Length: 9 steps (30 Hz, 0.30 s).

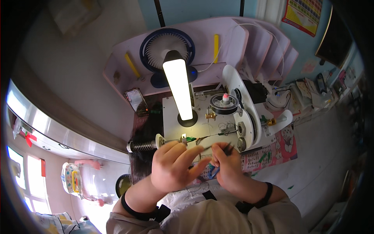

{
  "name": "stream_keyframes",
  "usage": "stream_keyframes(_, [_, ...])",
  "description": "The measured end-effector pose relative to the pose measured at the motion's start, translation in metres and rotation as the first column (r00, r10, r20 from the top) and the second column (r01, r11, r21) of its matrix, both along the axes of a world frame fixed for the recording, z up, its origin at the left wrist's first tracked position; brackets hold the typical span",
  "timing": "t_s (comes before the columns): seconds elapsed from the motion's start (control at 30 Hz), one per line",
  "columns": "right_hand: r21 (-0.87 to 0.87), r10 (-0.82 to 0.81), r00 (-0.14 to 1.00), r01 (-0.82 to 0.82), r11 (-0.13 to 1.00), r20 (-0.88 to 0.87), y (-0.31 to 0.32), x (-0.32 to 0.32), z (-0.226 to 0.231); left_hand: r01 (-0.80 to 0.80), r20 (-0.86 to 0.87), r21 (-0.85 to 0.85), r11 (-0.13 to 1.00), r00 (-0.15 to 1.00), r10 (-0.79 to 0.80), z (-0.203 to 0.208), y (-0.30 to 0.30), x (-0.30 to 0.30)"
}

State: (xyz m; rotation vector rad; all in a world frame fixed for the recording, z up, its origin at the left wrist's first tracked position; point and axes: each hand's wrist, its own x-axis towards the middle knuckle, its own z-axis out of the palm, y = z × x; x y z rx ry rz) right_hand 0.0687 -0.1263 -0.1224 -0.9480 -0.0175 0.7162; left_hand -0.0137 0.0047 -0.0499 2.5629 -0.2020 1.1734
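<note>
My left hand (171,167) is raised over the near edge of the desk, thumb and fingers drawn together toward a thin dark strand. Close beside it, my right hand (229,167) is closed on a small tool with dark pointed tips (229,146). A blue piece (212,171) shows below those fingers; whether it belongs to the tool I cannot tell. Just beyond both hands, a small green piece (190,139) sits on a thin line stretched across a white winding machine (255,117). A spring-loaded shaft (142,146) stands at its left end, and a spool (224,104) sits on top.
A lit lamp (178,89) rises from the white board, with a blue fan (167,50) behind it. A phone (136,102) leans at the left near dark fibres (152,130). Pink shelves (257,43) border the back. A patterned mat (286,142) lies right.
</note>
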Motion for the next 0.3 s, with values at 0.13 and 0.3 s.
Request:
stream_keyframes(0.13, [0.122,-0.046,0.984,0.068,0.990,-0.171,0.027,0.006,0.002,-0.080,-0.165,0.192,0.978,0.980,0.112,-0.006,0.012,0.024])
stream_keyframes(0.3, [0.204,0.013,0.982,0.026,0.979,-0.186,0.026,0.009,0.004,-0.057,-0.247,0.155,0.986,0.964,0.094,-0.010,0.018,0.041])
